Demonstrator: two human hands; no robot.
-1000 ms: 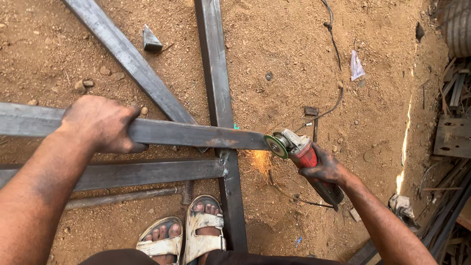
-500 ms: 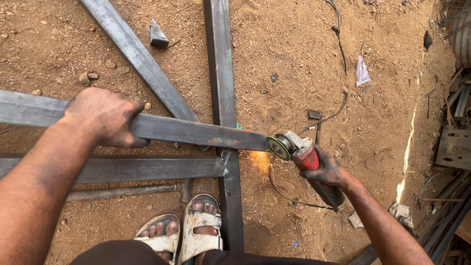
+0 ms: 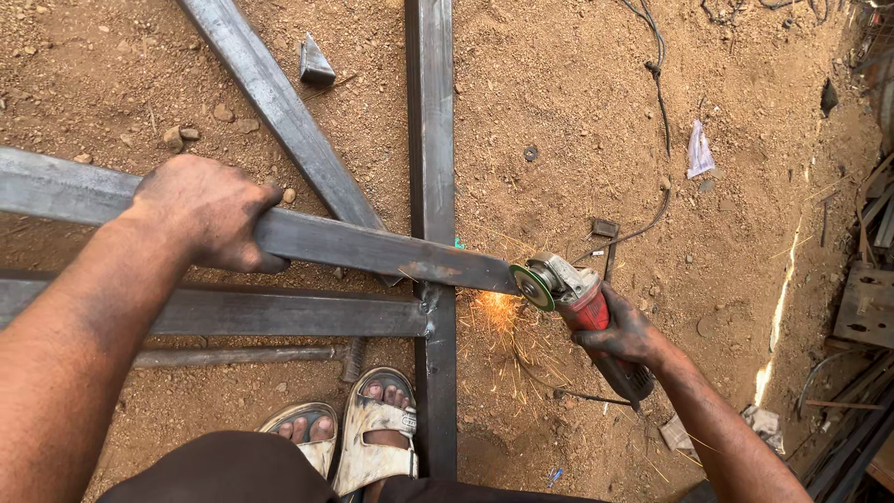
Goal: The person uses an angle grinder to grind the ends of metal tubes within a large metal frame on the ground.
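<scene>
We grip the steel bar (image 3: 372,247) with our left hand (image 3: 205,214), fingers clenched round it, while our right hand (image 3: 624,331) clasps the red angle grinder (image 3: 577,298), disc at the bar's end, sparks flying. Likely grinding that tip; steady pressure seems needed next.

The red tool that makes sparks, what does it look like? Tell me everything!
The red angle grinder has a red body, a grey metal head and a round greenish disc at its front. It lies tilted, disc toward the upper left, meeting the end of the long steel bar. Orange sparks spray below. The right hand grips its body above the dirt ground.
</scene>
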